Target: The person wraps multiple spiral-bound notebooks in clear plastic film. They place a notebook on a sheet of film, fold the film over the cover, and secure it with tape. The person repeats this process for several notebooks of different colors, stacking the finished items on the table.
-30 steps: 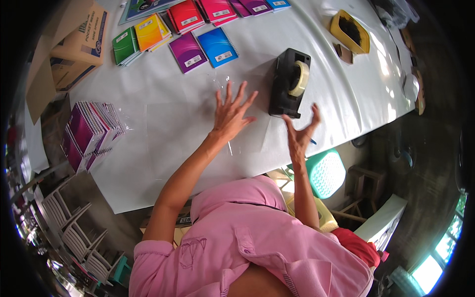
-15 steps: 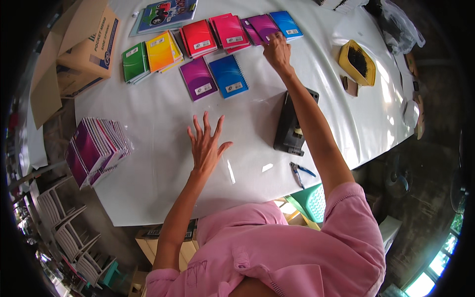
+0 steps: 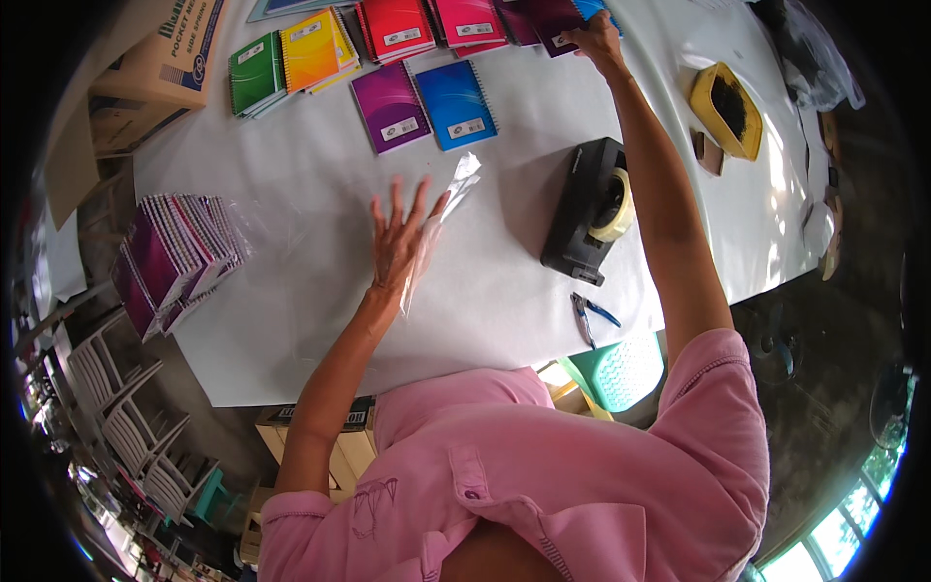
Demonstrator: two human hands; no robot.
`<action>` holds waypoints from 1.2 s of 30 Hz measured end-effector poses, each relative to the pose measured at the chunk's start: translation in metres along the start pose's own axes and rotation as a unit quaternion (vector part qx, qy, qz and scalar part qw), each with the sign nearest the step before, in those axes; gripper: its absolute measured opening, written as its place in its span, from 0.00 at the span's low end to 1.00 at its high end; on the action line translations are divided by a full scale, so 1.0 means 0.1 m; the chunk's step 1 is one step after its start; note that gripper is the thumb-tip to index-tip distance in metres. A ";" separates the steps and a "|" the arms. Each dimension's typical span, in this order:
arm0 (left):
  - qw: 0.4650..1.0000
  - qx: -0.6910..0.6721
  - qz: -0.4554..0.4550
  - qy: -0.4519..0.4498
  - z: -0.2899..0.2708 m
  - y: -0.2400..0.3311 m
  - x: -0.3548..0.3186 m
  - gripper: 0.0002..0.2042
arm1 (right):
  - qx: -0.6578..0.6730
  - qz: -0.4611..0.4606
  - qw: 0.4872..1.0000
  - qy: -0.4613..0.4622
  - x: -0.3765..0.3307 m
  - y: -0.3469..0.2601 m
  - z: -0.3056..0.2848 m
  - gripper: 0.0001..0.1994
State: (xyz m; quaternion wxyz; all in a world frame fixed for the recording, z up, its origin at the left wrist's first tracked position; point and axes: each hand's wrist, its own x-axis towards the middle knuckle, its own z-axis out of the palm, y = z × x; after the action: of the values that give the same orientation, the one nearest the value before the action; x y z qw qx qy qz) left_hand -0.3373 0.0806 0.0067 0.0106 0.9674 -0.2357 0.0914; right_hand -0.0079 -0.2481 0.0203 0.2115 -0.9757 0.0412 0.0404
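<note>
My left hand (image 3: 393, 242) is above the near middle of the table with fingers stretched apart. A crinkled strip of clear plastic film (image 3: 464, 177) lies along its thumb side and covers the thumb. At the far row of notebooks, my right hand (image 3: 598, 47) pinches the corner of a purple spiral notebook (image 3: 545, 21), which looks darker and tilted. A blue notebook (image 3: 588, 8) shows just behind the fingers. Another purple notebook (image 3: 390, 109) and a blue notebook (image 3: 456, 105) lie side by side nearer me.
Green (image 3: 256, 73), yellow (image 3: 312, 48), red (image 3: 396, 27) and pink notebooks (image 3: 467, 21) stand in stacks. Wrapped purple notebooks (image 3: 175, 257) sit at left by a carton (image 3: 145, 82). A tape dispenser (image 3: 580, 209), cutters (image 3: 585, 318) and a yellow tub (image 3: 713, 107) are at right.
My right hand has closed on the purple notebook and tilted it. Clear film now stands up against my left hand. The view has shifted, so the far items sit higher.
</note>
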 end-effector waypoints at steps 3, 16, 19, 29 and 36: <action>0.955 0.239 0.177 0.023 0.46 -0.01 -0.12 0.27 | 0.053 -0.086 0.994 0.046 -0.27 -0.23 -0.33 0.35; 0.943 -0.191 0.228 -0.147 -0.16 0.43 0.14 0.38 | 0.337 0.149 0.919 0.143 -4.55 0.02 0.08 0.43; 0.936 -0.177 0.249 -0.175 -0.21 0.51 0.20 0.45 | 0.312 0.121 0.921 0.200 -4.43 -0.25 0.50 0.51; 0.941 -0.223 0.183 -0.180 -0.15 0.80 0.24 0.55 | 0.268 0.205 0.902 0.270 -4.12 -0.58 -0.01 0.33; 0.949 -0.122 0.164 -0.241 -0.32 1.06 0.37 0.55 | 0.230 0.221 0.915 0.247 -4.16 -0.72 -0.06 0.34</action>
State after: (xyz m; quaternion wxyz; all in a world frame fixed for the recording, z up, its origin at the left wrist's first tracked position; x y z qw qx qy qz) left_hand -0.3594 -0.0282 0.0420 0.0562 0.9000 -0.3958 -0.1739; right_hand -0.4141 -0.1586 0.0952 0.3988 -0.8452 0.3146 -0.1665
